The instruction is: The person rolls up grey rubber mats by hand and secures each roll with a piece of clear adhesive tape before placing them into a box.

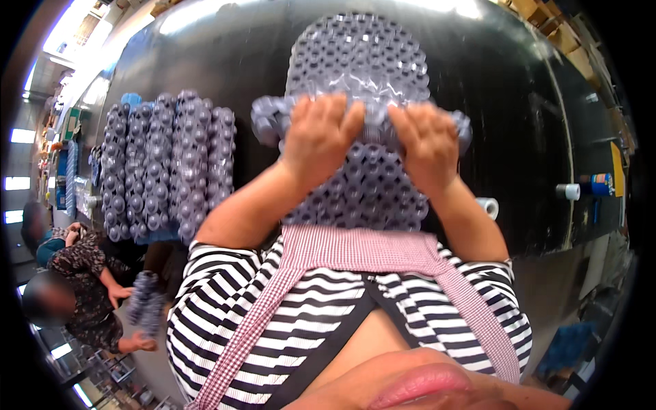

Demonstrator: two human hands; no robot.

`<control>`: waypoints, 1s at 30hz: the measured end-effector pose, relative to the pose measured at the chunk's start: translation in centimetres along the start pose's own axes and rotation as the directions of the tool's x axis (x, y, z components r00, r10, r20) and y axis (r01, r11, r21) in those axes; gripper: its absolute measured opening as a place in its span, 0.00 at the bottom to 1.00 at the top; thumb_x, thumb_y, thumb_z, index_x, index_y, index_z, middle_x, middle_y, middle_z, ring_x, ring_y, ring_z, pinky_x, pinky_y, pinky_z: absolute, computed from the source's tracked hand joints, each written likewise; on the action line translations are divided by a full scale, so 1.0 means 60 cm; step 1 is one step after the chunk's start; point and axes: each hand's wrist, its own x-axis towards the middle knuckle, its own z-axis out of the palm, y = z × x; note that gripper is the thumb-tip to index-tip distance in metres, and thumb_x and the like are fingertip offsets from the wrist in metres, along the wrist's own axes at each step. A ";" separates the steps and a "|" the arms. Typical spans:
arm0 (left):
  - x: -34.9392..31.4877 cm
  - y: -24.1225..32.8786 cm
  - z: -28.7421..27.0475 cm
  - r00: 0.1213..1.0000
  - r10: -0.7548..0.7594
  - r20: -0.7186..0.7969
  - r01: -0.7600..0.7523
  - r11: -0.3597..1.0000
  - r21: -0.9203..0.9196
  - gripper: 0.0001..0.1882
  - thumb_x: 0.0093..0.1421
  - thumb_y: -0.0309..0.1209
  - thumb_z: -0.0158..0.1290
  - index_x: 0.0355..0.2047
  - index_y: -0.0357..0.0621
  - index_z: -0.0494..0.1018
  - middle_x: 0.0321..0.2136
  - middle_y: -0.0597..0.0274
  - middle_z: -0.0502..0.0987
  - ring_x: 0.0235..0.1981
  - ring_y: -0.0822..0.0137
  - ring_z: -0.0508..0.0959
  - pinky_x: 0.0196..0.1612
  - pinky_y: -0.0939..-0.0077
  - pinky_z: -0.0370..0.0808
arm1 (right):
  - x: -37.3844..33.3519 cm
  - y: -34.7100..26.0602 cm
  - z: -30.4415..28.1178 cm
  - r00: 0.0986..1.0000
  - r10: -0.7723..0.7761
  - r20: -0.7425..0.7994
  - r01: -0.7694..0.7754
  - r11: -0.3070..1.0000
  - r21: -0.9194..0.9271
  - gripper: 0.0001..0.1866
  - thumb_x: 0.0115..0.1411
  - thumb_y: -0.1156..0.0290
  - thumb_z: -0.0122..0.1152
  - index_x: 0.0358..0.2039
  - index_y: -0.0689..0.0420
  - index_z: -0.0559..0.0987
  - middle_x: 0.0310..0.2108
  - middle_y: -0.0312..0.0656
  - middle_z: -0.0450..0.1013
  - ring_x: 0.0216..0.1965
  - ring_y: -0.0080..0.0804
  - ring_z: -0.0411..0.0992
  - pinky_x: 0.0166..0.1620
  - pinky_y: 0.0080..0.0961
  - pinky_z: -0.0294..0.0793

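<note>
A grey, translucent bath mat [359, 51] covered in round bubbles lies lengthwise in front of me on the dark table, its near end close to my apron. Across its middle is a crosswise rolled or folded bubbly section [270, 119], whose ends stick out past both sides. My left hand [321, 133] is closed over the left part of this section, fingers curled on top. On its right part, my right hand [430, 143] has the same curled grip. Both hands are slightly blurred, and their undersides are hidden. Shiny clear film or plastic shows just beyond the fingers.
Several rolled bubbly mats [160, 164] lie side by side on the dark table [506, 82] at left. At right are a white roll [488, 207], another roll [568, 192] and a blue can [601, 184]. A co-worker [85, 287] at lower left holds a grey bubbly mat [145, 304].
</note>
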 end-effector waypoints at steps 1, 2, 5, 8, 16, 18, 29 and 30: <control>-0.058 0.037 -0.005 0.992 -0.029 0.125 0.039 0.996 -0.079 0.25 0.52 0.32 0.62 0.52 0.51 0.74 0.44 0.60 0.76 0.42 0.57 0.77 0.49 0.59 0.69 | -0.061 -0.039 -0.013 0.991 0.048 0.124 -0.062 0.991 0.117 0.24 0.58 0.72 0.57 0.57 0.51 0.79 0.44 0.38 0.75 0.49 0.38 0.73 0.53 0.35 0.67; -0.104 0.064 -0.018 0.951 -0.043 0.306 0.102 0.979 -0.177 0.31 0.46 0.33 0.67 0.53 0.51 0.74 0.46 0.60 0.75 0.46 0.56 0.77 0.52 0.59 0.68 | -0.111 -0.073 -0.023 0.958 0.086 0.274 -0.146 0.968 0.205 0.26 0.56 0.73 0.59 0.57 0.51 0.79 0.46 0.39 0.75 0.51 0.38 0.73 0.55 0.35 0.66; -0.173 0.110 -0.037 0.906 -0.103 0.412 0.217 0.946 -0.241 0.36 0.43 0.34 0.70 0.55 0.50 0.72 0.48 0.59 0.74 0.50 0.56 0.75 0.54 0.58 0.67 | -0.160 -0.114 -0.040 0.933 0.080 0.349 -0.174 0.954 0.244 0.29 0.52 0.74 0.61 0.58 0.52 0.78 0.47 0.39 0.75 0.53 0.39 0.72 0.57 0.36 0.65; -0.168 0.111 -0.026 0.871 -0.136 0.471 0.275 0.931 -0.238 0.41 0.44 0.38 0.71 0.60 0.51 0.71 0.49 0.58 0.73 0.52 0.55 0.74 0.56 0.57 0.65 | -0.139 -0.108 -0.037 0.914 0.086 0.396 -0.193 0.952 0.238 0.30 0.51 0.76 0.61 0.58 0.52 0.77 0.46 0.40 0.74 0.54 0.41 0.71 0.59 0.37 0.63; -0.173 0.110 -0.016 0.917 -0.099 0.387 0.209 0.945 -0.253 0.44 0.47 0.43 0.72 0.65 0.67 0.69 0.51 0.56 0.73 0.53 0.54 0.73 0.56 0.54 0.65 | -0.186 0.058 -0.138 0.837 0.489 0.245 -0.546 0.736 0.399 0.29 0.56 0.62 0.74 0.57 0.58 0.80 0.56 0.49 0.77 0.59 0.47 0.74 0.62 0.38 0.71; -0.161 0.110 -0.017 0.863 -0.136 0.486 0.271 0.938 -0.218 0.44 0.46 0.42 0.73 0.65 0.67 0.70 0.51 0.54 0.74 0.54 0.52 0.73 0.56 0.52 0.65 | -0.265 0.147 -0.181 0.538 0.787 0.302 -0.841 0.522 0.140 0.24 0.62 0.65 0.67 0.58 0.54 0.80 0.53 0.47 0.79 0.56 0.42 0.76 0.58 0.33 0.74; -0.164 0.119 -0.013 0.905 -0.095 0.415 0.201 0.955 -0.220 0.46 0.45 0.37 0.73 0.67 0.64 0.69 0.52 0.55 0.75 0.53 0.51 0.75 0.58 0.53 0.67 | -0.421 0.235 -0.158 0.162 0.703 0.692 -0.908 0.381 -0.174 0.15 0.53 0.78 0.62 0.43 0.56 0.85 0.32 0.42 0.82 0.34 0.32 0.80 0.40 0.30 0.77; -0.165 0.119 -0.008 0.893 -0.084 0.442 0.208 0.948 -0.240 0.46 0.46 0.41 0.73 0.67 0.68 0.68 0.54 0.55 0.73 0.56 0.53 0.73 0.60 0.52 0.64 | -0.442 0.246 -0.148 0.184 0.720 0.670 -0.917 0.371 -0.147 0.13 0.51 0.80 0.57 0.37 0.58 0.83 0.31 0.39 0.79 0.34 0.31 0.78 0.39 0.30 0.76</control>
